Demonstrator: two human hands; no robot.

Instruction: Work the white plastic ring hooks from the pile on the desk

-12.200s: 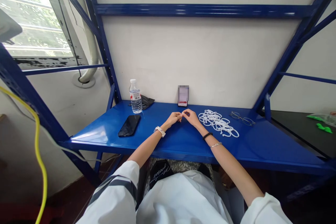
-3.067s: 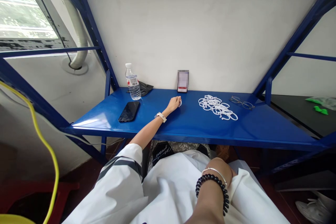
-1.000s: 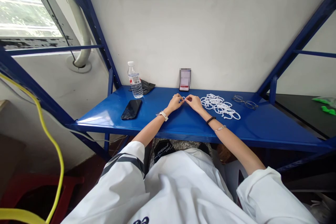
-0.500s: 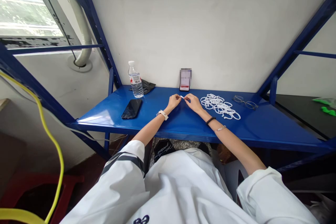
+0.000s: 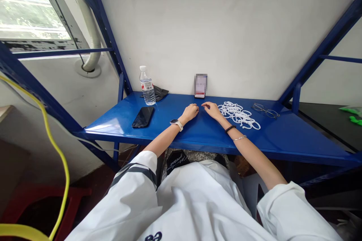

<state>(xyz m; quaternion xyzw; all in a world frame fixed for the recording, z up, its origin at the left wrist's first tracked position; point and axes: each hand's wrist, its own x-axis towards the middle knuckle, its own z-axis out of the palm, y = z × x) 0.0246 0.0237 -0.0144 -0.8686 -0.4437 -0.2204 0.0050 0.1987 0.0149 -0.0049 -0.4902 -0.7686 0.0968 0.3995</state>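
Above the middle of the blue table [image 5: 169, 137], my left hand [image 5: 190, 113] is closed, its back turned up and its fingers curled under. Whatever those fingers hold, if anything, is hidden. A short gap separates it from my right hand [image 5: 211, 110], whose fingers stretch toward the left with the thumb below and nothing visible between them. Just to the right of that hand lies a pile of white cord loops [image 5: 239, 115], tangled together. A phone [image 5: 200, 86] with a lit, blurred screen leans on the wall behind both hands.
On the left stand a water bottle [image 5: 148, 87] and a black pouch [image 5: 160, 92], with a dark phone [image 5: 143, 116] lying nearer. Eyeglasses [image 5: 266, 110] rest right of the cord loops. Blue frame posts [image 5: 325, 41] rise at both ends, and a yellow cable [image 5: 58, 147] hangs at left.
My hands have moved apart from a shared pinch on a small white piece, which no longer shows. The left hand has rolled over, bringing its watch face up, and the right fingers have straightened.
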